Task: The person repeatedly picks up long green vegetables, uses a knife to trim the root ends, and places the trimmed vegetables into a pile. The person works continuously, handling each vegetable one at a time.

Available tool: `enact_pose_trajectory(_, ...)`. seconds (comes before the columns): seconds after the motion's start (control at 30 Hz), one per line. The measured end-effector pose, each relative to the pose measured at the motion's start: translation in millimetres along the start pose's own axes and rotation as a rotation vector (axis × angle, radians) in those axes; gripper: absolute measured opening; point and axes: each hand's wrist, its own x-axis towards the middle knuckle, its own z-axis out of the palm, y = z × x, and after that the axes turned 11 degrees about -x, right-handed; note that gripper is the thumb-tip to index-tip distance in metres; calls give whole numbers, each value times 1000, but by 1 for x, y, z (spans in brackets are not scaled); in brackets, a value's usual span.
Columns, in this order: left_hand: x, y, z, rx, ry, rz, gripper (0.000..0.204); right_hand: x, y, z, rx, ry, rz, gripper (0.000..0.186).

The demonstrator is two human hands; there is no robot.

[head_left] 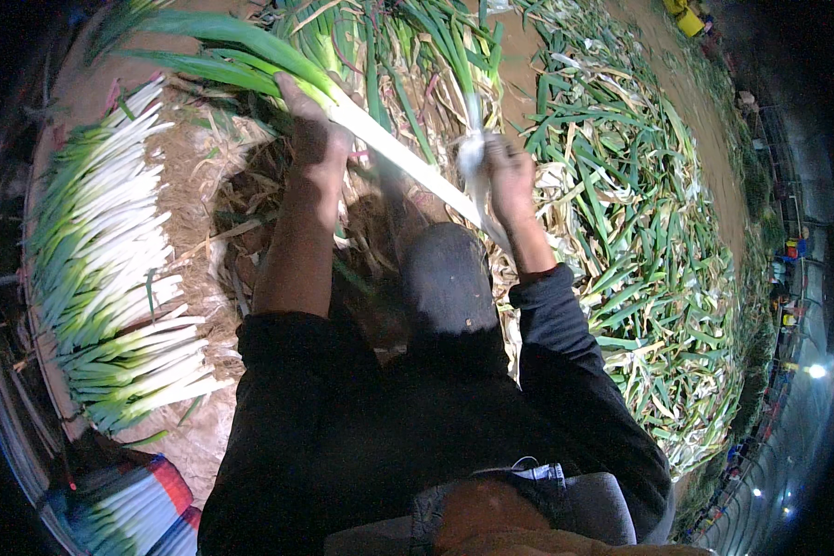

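My left hand (308, 116) is wrapped round a thick long green onion (398, 165), where its white shank meets the green leaves. The onion slants across in front of me, leaves up to the left, white end down to the right. Near that white end my right hand (510, 171) is closed and smeared by motion. It grips a whitish strip of onion skin (473, 153), which runs up toward green leaves and down toward the shank's end. Whether this strip is still joined to the onion I cannot tell.
A long row of cleaned green onions (120, 250) lies on the left. Stripped leaves and skins (649, 278) form a wide heap on the right. More uncleaned onions (329, 42) lie ahead. A dark shoe or knee (447, 278) is below my hands. Bundled onions (134, 510) are at lower left.
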Motion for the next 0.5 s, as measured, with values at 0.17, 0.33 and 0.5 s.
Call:
enact_pose_trajectory(0.17,0,18,-5,-182,-57,-87,71,-19,60,-106,972,-189,282,17)
enact_pose_trajectory(0.33,-17,18,9,-21,177,-94,68,-120,166,-259,-258,-30,556,26)
enact_pose_trajectory(0.5,-39,-38,36,-51,437,-199,61,-136,196,-287,-1396,-254,68,19)
